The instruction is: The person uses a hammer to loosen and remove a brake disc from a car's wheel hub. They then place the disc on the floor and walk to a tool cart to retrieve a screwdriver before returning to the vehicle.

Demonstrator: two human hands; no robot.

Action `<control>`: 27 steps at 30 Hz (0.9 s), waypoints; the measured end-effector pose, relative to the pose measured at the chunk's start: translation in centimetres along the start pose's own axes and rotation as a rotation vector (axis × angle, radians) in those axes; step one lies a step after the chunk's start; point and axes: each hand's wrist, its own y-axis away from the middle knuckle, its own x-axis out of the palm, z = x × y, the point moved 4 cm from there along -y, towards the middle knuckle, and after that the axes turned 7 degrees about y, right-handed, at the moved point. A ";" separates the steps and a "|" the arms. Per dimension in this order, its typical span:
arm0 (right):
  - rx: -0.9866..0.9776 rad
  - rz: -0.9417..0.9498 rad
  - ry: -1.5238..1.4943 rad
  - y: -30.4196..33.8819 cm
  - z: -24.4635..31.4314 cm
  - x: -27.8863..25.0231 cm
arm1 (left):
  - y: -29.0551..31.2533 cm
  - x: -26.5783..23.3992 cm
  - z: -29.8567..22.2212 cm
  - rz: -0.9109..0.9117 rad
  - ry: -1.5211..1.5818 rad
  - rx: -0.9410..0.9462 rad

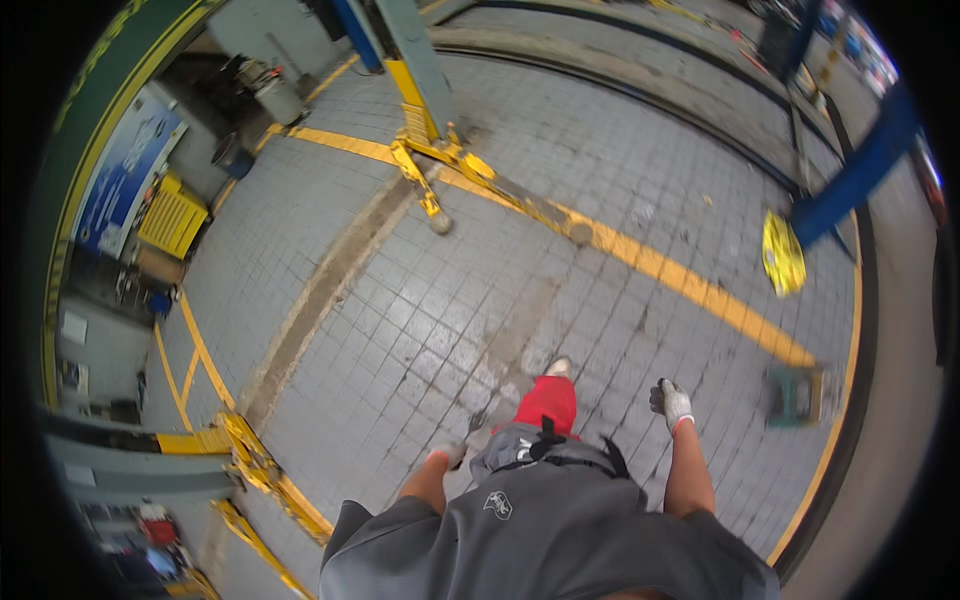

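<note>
My left hand (452,456), in a pale work glove, hangs low beside my waist. It is blurred, and its fingers cannot be made out; a small dark shape shows just ahead of it, and whether the hand holds it is unclear. Out to the right over the tiled floor is my right hand (672,402), in a light glove with dark finger coating. Its fingers are curled in, and nothing shows between them. Between the hands, one leg in red trousers (548,405) steps forward with a pale shoe (560,367).
A yellow-footed lift post (420,100) stands ahead, its arms low over the floor. Another lift (235,440) is at the left. A green, box-like thing (793,397) sits at the right, near a blue post (860,165) and yellow sheet (782,255). A yellow cabinet (172,218) stands far left.
</note>
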 end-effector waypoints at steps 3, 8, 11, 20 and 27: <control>-0.156 0.067 0.015 -10.8 14.6 0.2 | -3.4 1.3 -6.2 0.022 0.500 -0.242; 0.092 0.072 0.173 -26.9 21.0 -5.0 | -15.2 -4.6 -29.4 0.013 0.301 -0.060; 0.341 0.140 0.192 -33.5 20.0 -13.5 | -20.5 -13.5 -51.9 -0.209 -0.089 0.282; 0.388 -0.016 0.131 -55.0 24.9 -35.3 | -22.0 -31.8 -116.4 -0.287 0.142 0.606; 0.296 0.080 -0.006 -80.7 46.4 -50.5 | -27.5 -21.8 -136.3 -0.239 -0.165 0.500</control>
